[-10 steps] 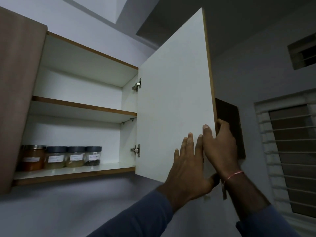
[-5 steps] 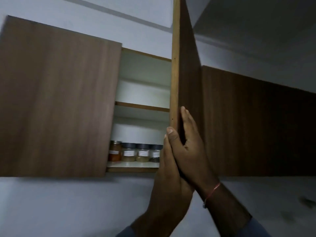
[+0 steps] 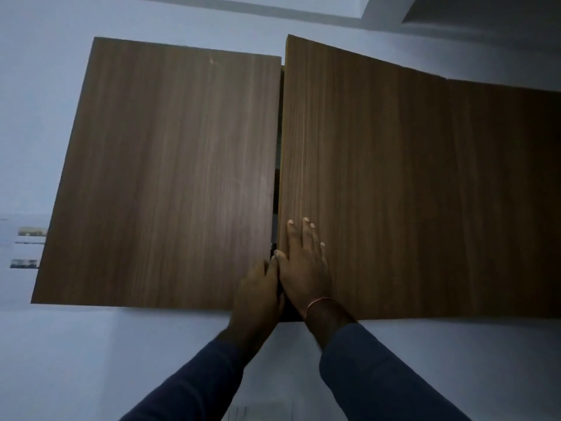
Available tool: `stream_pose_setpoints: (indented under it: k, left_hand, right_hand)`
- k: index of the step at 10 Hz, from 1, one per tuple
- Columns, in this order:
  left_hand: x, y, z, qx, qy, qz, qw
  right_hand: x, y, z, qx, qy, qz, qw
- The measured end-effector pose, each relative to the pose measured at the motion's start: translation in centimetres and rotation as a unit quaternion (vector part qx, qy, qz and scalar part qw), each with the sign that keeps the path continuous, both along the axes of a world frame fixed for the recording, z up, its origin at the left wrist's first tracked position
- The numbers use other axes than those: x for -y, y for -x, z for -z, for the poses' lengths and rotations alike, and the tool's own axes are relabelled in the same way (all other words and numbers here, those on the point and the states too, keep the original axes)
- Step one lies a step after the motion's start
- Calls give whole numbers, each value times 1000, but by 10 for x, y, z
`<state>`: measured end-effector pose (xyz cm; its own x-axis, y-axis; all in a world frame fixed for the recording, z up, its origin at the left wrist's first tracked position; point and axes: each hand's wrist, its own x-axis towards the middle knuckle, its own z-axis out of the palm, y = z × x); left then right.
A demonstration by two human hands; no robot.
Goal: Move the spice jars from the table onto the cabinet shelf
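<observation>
The cabinet's left door is lying closed against the wall. The middle door is hanging just right of it, its left edge standing slightly forward, with a narrow gap running between them. A third door is sitting further right. The right hand is lying flat on the middle door's lower left corner. The left hand is touching it from the left, in front of the gap's lower end.

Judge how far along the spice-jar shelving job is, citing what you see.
Seemingly done: no jars are in view and the left door is shut. In hand: the right hand presses flat on the right door, the left hand at its edge. Left: closing the narrow gap between the doors.
</observation>
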<state>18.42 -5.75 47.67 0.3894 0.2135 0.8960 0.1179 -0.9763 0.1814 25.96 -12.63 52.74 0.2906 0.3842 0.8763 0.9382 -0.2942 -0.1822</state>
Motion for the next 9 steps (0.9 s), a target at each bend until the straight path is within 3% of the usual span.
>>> stream_pose_setpoints:
  k: [1, 3, 5, 8, 9]
  left_hand:
    - [-36, -10, 0, -108, -76, -181, 974]
    - [-77, -21, 8, -145, -139, -256, 946]
    - [-90, -25, 14, -120, -177, -249, 945]
    - [-70, 7, -10, -222, -154, -224, 936]
    - [-51, 30, -19, -199, -172, -212, 941]
  right_hand:
    - [-9, -25, 22, 11, 73, 23, 997]
    - [-25, -51, 52, 31, 95, 65, 993]
    - [-28, -58, 53, 53, 83, 64, 993]
    - [0, -25, 24, 15, 200, 133, 971]
    - [18, -7, 22, 38, 186, 123, 974]
